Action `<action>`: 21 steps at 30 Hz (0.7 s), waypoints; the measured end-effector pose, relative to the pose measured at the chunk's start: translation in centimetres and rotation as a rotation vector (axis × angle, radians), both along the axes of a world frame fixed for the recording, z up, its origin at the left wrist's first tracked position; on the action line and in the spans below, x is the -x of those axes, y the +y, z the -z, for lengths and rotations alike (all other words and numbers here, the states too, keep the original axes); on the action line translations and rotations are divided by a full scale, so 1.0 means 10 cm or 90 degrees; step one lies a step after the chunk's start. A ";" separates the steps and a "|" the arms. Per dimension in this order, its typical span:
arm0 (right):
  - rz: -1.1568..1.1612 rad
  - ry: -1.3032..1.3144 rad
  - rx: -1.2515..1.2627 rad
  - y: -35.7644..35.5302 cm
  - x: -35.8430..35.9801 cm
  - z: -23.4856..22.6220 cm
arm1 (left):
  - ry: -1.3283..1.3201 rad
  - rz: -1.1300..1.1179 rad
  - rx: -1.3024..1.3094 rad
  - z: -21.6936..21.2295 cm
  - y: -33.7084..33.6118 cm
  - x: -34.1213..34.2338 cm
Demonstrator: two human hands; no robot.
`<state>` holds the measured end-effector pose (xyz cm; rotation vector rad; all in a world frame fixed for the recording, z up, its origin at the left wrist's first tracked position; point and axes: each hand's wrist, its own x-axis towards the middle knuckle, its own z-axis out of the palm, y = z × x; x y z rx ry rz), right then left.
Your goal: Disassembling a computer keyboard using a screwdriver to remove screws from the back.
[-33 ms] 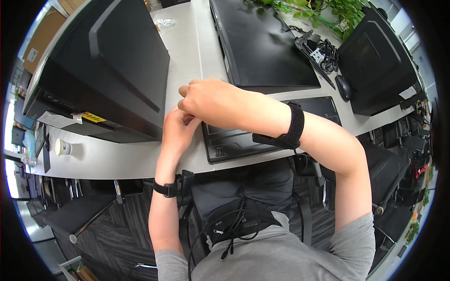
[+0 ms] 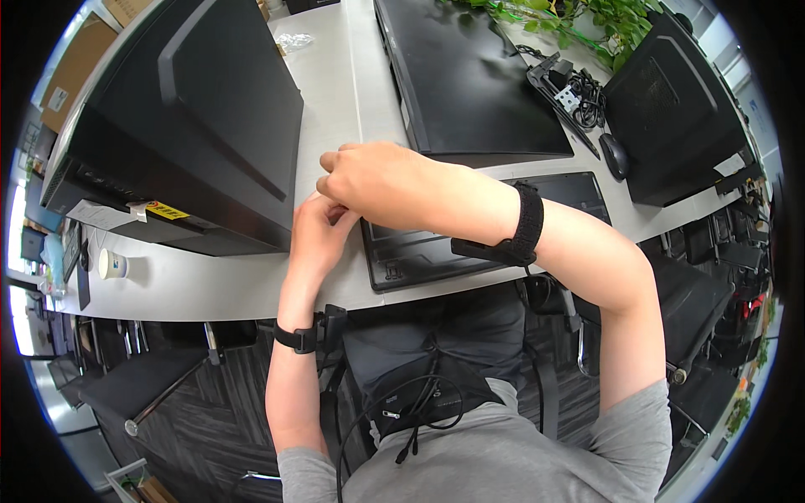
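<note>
My two hands meet above the white desk, just right of a large black computer tower [image 2: 210, 126]. My right hand [image 2: 362, 180] reaches across from the right with its fingers curled, lying over the fingertips of my left hand [image 2: 317, 233]. The left one comes up from below, thumb and fingers drawn together. Whatever lies between the fingers, if anything, is hidden by the right hand. Beneath my right forearm is a flat black panel [image 2: 411, 272] on the desk, partly covered by the arm. Each wrist wears a black strap with a small device.
Beyond the panel lies a wide black computer case [image 2: 478, 92]. To the right are a black mouse [image 2: 614, 158], bundled cables [image 2: 587, 101] and another black tower [image 2: 679, 117]. A paper cup [image 2: 112, 264] stands at left. A leafy plant [image 2: 579, 25] hangs over the far side.
</note>
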<state>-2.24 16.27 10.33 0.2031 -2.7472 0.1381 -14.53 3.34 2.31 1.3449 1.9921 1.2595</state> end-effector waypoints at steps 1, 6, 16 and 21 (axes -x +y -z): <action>0.029 -0.010 0.004 -0.01 0.00 0.02 | -0.007 0.010 0.037 0.00 -0.01 0.01; 0.148 -0.234 -0.038 0.01 0.01 0.04 | 0.030 0.056 0.053 -0.02 -0.03 0.07; 0.094 -0.131 -0.009 0.02 0.02 0.19 | 0.055 0.081 0.023 -0.04 0.00 0.10; 0.071 -0.132 0.019 0.03 -0.11 -0.03 | 0.127 0.116 -0.038 0.02 -0.01 0.12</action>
